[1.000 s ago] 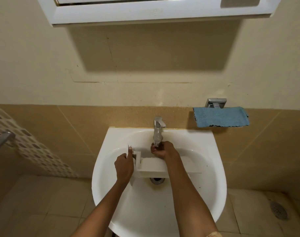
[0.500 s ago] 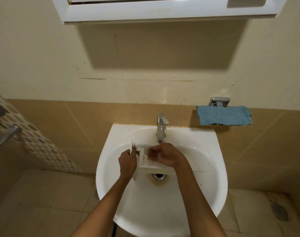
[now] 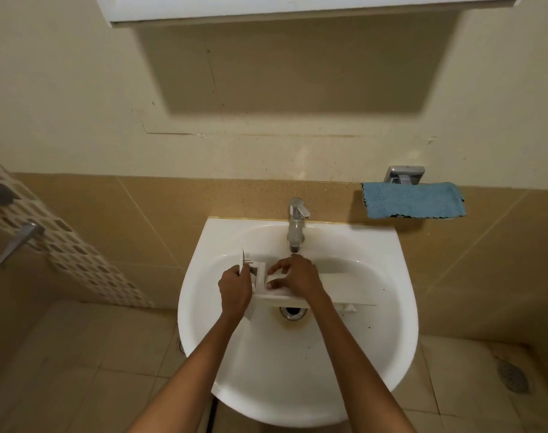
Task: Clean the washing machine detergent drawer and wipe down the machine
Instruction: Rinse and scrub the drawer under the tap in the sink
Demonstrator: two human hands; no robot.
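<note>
A white detergent drawer lies across the sink basin, under the faucet at twelve o'clock. The left hand grasps its nine o'clock end. The right hand has bent fingers inside a compartment; I cannot tell whether they grasp anything. A blue cloth hangs at two o'clock.

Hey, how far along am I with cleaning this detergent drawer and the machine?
Done: the drawer is out of the machine and in the sink below the tap. In hand: your left hand grips its left end while your right hand works inside a compartment. Left: wiping the machine, not in view; the blue cloth hangs on the wall.
</note>
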